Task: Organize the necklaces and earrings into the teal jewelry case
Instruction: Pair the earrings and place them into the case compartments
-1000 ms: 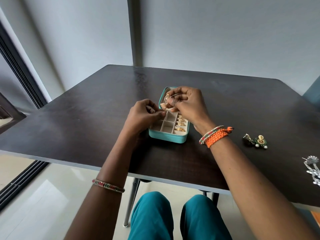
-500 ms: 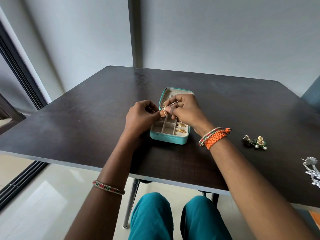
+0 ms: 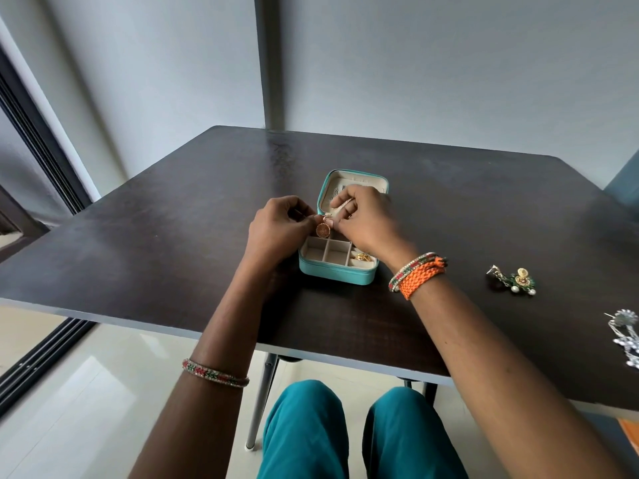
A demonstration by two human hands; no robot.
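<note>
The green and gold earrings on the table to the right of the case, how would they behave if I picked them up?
The green and gold earrings look small and thin, so probably light. Their hanging pearl drops suggest loose parts that would likely dangle and swing. The fine dangling pieces seem delicate and might snag or tangle, so a gentle pinch is probably safest.

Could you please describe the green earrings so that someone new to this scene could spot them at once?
Look along the dark table, right of the open teal jewelry case. The green earrings lie there on bare wood. Unlike the silver jewelry at the table's right edge, they are gold and green with small white pearl drops.
</note>
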